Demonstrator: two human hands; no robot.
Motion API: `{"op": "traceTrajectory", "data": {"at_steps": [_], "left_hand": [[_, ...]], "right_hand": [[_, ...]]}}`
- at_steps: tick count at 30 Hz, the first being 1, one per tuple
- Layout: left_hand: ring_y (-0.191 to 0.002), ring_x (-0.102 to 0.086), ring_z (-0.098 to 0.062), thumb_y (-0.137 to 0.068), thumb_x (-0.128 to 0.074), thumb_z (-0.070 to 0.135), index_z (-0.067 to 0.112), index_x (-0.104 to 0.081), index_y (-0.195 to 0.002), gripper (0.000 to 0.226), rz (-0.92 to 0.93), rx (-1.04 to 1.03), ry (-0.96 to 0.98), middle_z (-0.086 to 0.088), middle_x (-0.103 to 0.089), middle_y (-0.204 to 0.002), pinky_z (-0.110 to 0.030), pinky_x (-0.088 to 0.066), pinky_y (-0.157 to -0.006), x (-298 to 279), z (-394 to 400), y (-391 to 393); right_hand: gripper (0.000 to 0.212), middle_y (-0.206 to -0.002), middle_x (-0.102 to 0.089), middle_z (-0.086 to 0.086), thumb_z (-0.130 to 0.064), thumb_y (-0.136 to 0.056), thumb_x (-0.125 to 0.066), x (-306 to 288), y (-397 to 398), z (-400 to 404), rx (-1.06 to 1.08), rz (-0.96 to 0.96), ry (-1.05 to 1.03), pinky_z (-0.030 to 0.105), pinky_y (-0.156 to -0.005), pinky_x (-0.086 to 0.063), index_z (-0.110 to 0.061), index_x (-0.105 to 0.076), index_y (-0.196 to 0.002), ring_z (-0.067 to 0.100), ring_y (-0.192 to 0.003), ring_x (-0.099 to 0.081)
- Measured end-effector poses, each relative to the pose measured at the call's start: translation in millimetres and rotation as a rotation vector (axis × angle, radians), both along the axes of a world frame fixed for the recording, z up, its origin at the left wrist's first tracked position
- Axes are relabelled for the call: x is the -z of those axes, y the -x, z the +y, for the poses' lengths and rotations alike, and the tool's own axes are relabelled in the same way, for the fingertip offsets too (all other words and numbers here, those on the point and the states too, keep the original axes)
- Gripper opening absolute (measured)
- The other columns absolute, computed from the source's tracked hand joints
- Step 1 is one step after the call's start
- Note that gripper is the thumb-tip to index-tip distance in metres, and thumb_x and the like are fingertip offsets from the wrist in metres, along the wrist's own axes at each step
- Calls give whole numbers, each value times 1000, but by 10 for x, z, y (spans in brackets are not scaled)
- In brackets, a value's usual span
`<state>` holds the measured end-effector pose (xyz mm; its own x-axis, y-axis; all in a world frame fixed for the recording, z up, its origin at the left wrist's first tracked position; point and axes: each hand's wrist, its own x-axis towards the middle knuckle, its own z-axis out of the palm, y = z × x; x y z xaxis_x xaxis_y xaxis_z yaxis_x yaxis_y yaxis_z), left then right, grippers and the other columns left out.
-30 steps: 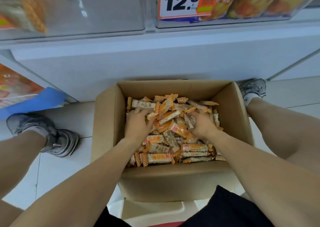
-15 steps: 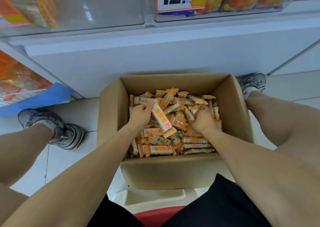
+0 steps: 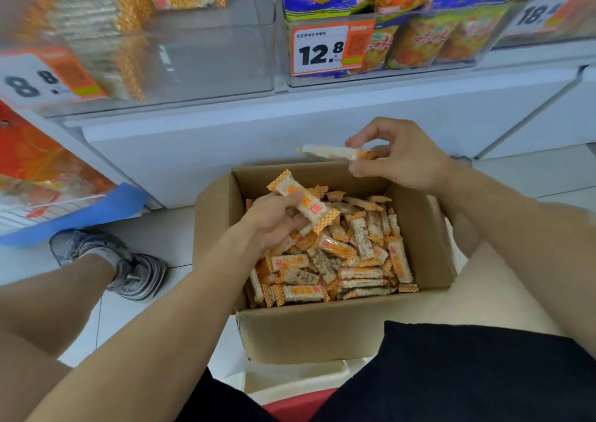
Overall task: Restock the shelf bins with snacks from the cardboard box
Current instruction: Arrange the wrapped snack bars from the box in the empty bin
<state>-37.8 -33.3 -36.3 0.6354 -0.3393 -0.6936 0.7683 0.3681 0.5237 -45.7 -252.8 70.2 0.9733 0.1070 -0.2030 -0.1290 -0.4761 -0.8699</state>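
Note:
An open cardboard box (image 3: 322,328) on the floor holds several orange-and-white wrapped snack bars (image 3: 351,260). My left hand (image 3: 274,220) is over the box's left half and grips one snack bar (image 3: 304,204) that tilts up to the left. My right hand (image 3: 403,155) is raised above the box's far rim and pinches another snack bar (image 3: 332,151) lying level. A clear shelf bin (image 3: 193,63) at upper left holds the same kind of bars, stacked at its left side.
A second clear bin (image 3: 483,63) to the right holds yellow-orange snack bags behind a 12.8 price tag (image 3: 322,50). White shelf base (image 3: 290,125) stands behind the box. My left shoe (image 3: 129,270) rests on the tiled floor; red packs (image 3: 38,163) sit at far left.
Both hands have risen out of the pile, each with a bar. The right hand lifted higher, past the box's far rim. The view tilted up, so more of the shelf bins shows.

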Motion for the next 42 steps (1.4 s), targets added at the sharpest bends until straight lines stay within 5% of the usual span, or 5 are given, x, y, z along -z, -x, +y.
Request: {"op": "traceTrajectory", "data": {"at_steps": [9, 15, 28, 36, 42], "left_hand": [[-107, -66, -24, -82, -63, 8, 6, -62, -120, 38, -203, 116, 83, -14, -69, -116, -39, -55, -97, -1112, 351, -263], [-90, -74, -20, -77, -69, 23, 9, -66, -114, 39, -404, 255, -199, -10, -75, -107, -36, -62, -75, -1528, 786, -370], [-118, -61, -42, -76, -70, 30, -4, -58, -128, 63, -376, 465, -396, -25, -66, -123, -41, -56, -91, -1504, 1204, -520], [-85, -75, -22, -83, -74, 19, 5, -65, -115, 37, -294, 281, -392, -10, -77, -98, -36, -62, -77, -1153, 988, -527], [-80, -75, -21, -82, -77, 17, 11, -64, -114, 36, -352, 424, -454, -8, -77, -93, -30, -59, -64, -1060, 1026, -505]], "right_hand": [[28, -111, -68, 4, -30, -79, -85, -109, 14, 394, -116, -270, -149, 55, -77, -57, -8, -75, -94, 26, -97, -69], [27, -112, -70, 8, -12, -75, -83, -262, -152, 718, -240, -177, -302, 46, -83, -61, -6, -67, -96, 32, -93, -71], [47, -99, -77, 12, -14, -65, -83, -200, -550, 814, -261, 83, -341, 32, -78, -61, -5, -69, -109, 28, -87, -73], [45, -79, -75, 4, -28, -60, -89, 39, -376, 1126, -157, 110, -287, 24, -68, -57, -6, -64, -90, 16, -70, -71], [51, -97, -74, 0, -54, -67, -76, -37, -514, 970, -140, 118, -104, 38, -74, -62, -21, -64, -105, 19, -83, -75]]}}
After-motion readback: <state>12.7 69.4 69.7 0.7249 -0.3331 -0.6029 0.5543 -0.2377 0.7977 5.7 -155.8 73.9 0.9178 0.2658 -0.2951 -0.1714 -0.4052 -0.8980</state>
